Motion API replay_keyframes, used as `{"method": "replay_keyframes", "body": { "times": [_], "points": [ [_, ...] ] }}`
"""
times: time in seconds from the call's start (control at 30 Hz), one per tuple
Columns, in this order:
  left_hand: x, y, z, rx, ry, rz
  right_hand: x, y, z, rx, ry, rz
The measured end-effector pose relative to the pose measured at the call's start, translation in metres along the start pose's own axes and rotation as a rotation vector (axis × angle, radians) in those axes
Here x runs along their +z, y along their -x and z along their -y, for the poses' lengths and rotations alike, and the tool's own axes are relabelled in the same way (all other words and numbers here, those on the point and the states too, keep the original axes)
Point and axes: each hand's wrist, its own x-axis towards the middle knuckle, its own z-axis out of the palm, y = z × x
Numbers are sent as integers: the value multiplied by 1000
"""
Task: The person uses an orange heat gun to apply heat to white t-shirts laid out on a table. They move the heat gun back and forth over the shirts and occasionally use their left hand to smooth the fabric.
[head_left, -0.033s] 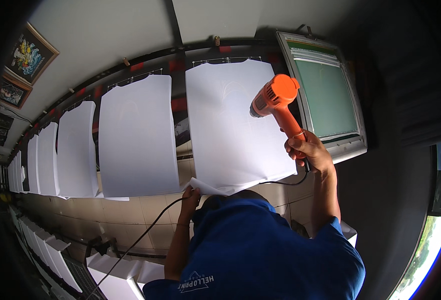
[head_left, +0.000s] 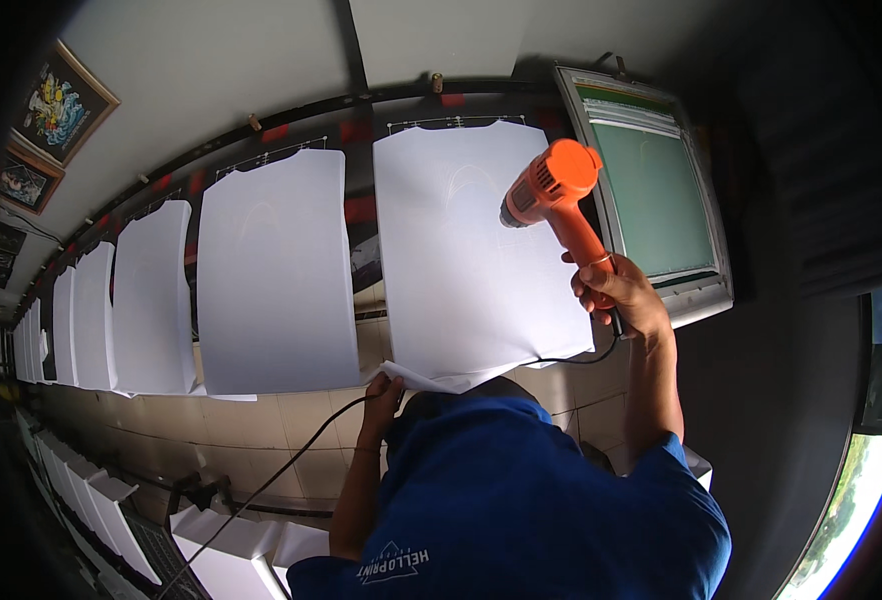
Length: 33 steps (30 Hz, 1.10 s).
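1. Lower centre: the person wears one blue shirt (head_left: 551,490); two bare hands reach forward from it.
2. Centre, just below the middle: the left hand (head_left: 386,395) has its fingers closed on the turned-up lower edge of a white cloth (head_left: 486,290). One dark cord (head_left: 296,460) passes at this hand and runs to the lower left; whether the fingers grip it too, I cannot tell.
3. Right of centre: the right hand (head_left: 626,297) has its fingers wrapped around the handle of one orange heat gun (head_left: 566,180). Its nozzle points left over that cloth; the gap between them is unclear.
4. Upper right: one silver frame (head_left: 699,300) holds a green panel (head_left: 653,205).
5. Centre to far left: a second large cloth (head_left: 276,280) lies beside the first, then three narrower-looking ones (head_left: 153,300), then more, too crowded to count.
6. Upper left: two framed pictures (head_left: 59,108) show clearly on the wall (head_left: 241,60), with darker ones below.
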Motion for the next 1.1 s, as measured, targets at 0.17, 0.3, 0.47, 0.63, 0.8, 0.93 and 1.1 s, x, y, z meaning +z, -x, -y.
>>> {"method": "replay_keyframes", "body": {
  "times": [0.17,0.3,0.47,0.63,0.8,0.93,1.1],
  "points": [
    [-31,13,20,115,-137,-154,14,-52,50,-80,170,-22],
    [-59,31,41,-31,-79,-255,31,-122,63,-67,221,65],
    [-71,33,75,-88,161,-434,50,-201,34,-16,205,56],
    [-63,37,73,-160,464,-561,48,-216,31,46,214,55],
    [-98,24,92,-203,690,-796,44,-224,31,72,183,73],
    [-139,29,113,-156,827,-833,45,-230,20,47,183,101],
    [-171,36,127,-305,761,-874,48,-243,21,51,139,112]
  ]
}}
